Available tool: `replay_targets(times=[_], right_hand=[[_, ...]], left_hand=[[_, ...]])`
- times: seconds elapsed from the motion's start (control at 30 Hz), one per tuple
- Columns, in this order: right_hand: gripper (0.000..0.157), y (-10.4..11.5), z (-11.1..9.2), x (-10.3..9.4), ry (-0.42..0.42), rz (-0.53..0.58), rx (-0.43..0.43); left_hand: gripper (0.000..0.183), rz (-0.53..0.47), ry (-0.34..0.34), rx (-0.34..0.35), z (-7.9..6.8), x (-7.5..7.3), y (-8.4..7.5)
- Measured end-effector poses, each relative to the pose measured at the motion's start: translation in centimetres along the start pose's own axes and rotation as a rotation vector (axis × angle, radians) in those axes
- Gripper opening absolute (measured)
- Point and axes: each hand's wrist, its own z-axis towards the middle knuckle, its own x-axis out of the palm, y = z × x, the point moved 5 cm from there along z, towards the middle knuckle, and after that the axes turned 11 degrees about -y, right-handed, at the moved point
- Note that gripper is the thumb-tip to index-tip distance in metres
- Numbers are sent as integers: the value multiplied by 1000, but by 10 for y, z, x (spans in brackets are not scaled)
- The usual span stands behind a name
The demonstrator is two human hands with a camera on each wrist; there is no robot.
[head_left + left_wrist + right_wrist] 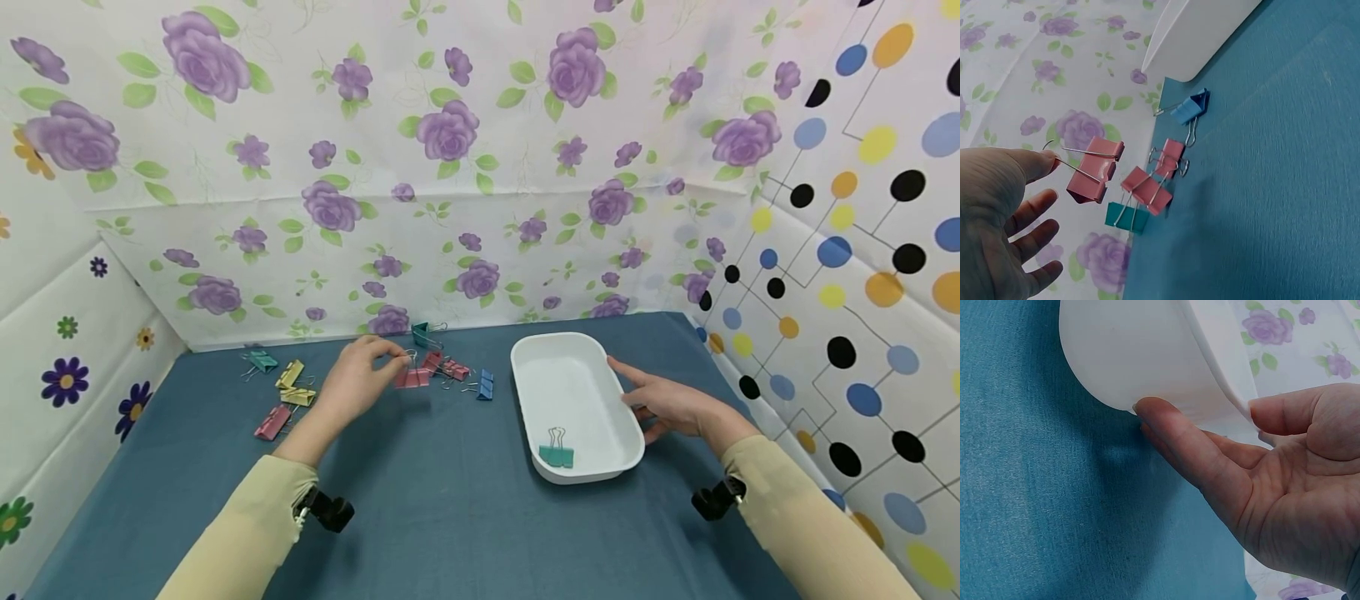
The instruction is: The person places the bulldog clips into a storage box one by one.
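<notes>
My left hand (pixel 358 377) pinches a pink binder clip (pixel 1093 170) by its wire handles between thumb and finger, above the table. Beyond it lie two more pink binder clips (pixel 1147 189), a blue binder clip (pixel 485 385) and a green binder clip (pixel 1127 217). On the right, my right hand (pixel 671 403) grips the white tray (pixel 630 433) at its right side. Its thumb (pixel 1285 414) lies along the rim while the fingers bear against the outer wall. Inside the tray, near the front, is a teal binder clip (pixel 557 456) with its wire handles up.
To the left lie two yellow binder clips (pixel 297 396), a pink binder clip (pixel 272 422) and a teal binder clip (pixel 262 360) on the blue tabletop (pixel 450 533). A flowered backdrop (pixel 450 225) rises behind the table, and a dotted sheet (pixel 862 333) stands at the right.
</notes>
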Motion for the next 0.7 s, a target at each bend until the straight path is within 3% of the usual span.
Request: replay_targets(times=[0.7], right_hand=[[74,0,-1,1,-8,2,-4]], left_hand=[[19,-64,-14,41,-5,9,-26]])
